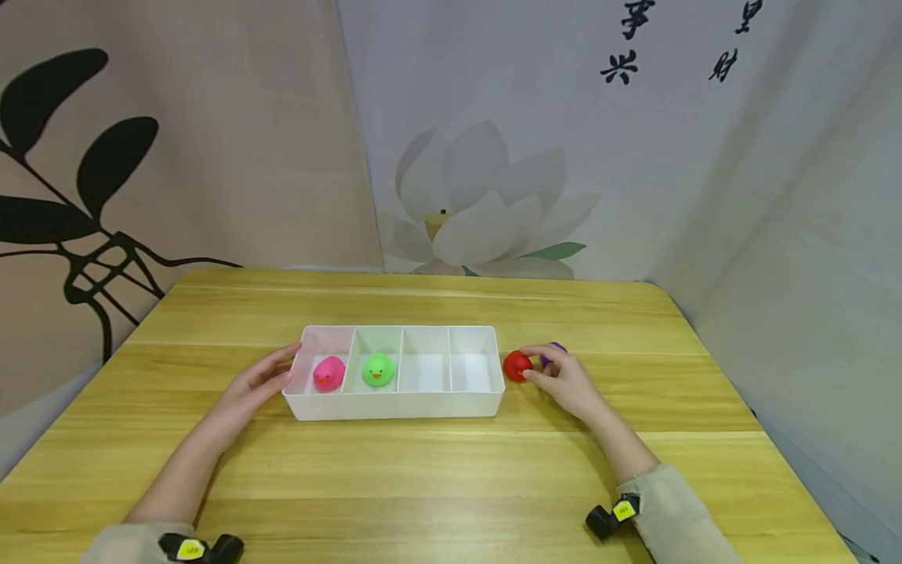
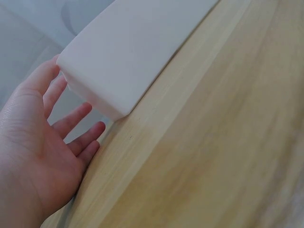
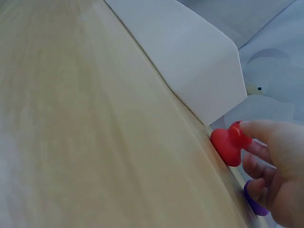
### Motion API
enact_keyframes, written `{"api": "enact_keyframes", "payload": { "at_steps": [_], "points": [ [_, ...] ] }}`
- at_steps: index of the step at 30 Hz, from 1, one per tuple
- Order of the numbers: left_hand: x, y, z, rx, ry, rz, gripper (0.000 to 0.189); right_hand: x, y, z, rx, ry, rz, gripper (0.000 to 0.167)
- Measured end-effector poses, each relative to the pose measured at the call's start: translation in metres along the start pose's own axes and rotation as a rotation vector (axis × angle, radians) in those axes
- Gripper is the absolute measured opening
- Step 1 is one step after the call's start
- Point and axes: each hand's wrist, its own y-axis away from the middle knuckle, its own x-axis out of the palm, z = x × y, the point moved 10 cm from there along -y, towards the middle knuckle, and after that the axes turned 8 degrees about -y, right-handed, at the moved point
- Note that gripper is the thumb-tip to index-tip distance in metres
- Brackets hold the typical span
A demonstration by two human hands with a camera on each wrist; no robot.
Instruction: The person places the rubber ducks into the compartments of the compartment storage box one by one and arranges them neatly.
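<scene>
A white box with four sections (image 1: 395,406) sits on the table. In its leftmost section is a pink rubber duck (image 1: 328,374), and a green rubber duck (image 1: 379,370) sits in the section beside that. My left hand (image 1: 261,381) touches the box's left end with fingers extended, thumb at the near corner. Just off the right end, my right hand (image 1: 564,381) pinches a red rubber duck (image 3: 228,145) between thumb and fingers, low at the table. Behind that hand lies a purple toy (image 3: 255,199), mostly hidden by the fingers.
The wooden table (image 1: 423,486) runs back to a printed curtain (image 1: 493,94). The box's two right sections (image 1: 451,360) hold nothing. Each sleeve carries a black wrist camera, one at the left (image 1: 200,548) and one at the right (image 1: 611,517).
</scene>
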Motion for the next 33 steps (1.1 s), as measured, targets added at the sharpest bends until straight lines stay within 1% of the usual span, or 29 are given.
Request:
{"api": "enact_keyframes", "payload": {
  "at_steps": [7,14,16,19,27,31,33],
  "points": [
    [0.001,0.0,0.0,-0.022,-0.011,0.002,0.05,0.001,-0.002,-0.01,0.029,-0.003,-0.004,0.032],
    [0.0,0.0,0.001,-0.035,-0.015,-0.001,0.051,-0.003,-0.011,-0.044,0.028,-0.012,-0.03,0.032],
    [0.0,0.0,0.001,-0.038,-0.013,0.0,0.051,-0.004,-0.011,-0.047,0.028,-0.011,-0.039,0.031],
    [0.001,0.0,0.001,-0.043,-0.017,0.0,0.051,-0.005,-0.011,-0.047,0.021,-0.012,-0.049,0.03],
    [0.001,0.001,0.0,-0.026,-0.008,-0.004,0.05,-0.008,-0.01,-0.04,-0.003,-0.003,-0.073,0.029],
    [0.001,0.001,0.0,-0.027,-0.014,-0.005,0.051,-0.012,-0.009,-0.033,-0.019,0.015,-0.097,0.028],
    [0.002,0.0,0.001,-0.028,-0.018,-0.003,0.05,-0.013,-0.007,-0.027,-0.019,0.006,-0.106,0.028]
  ]
}}
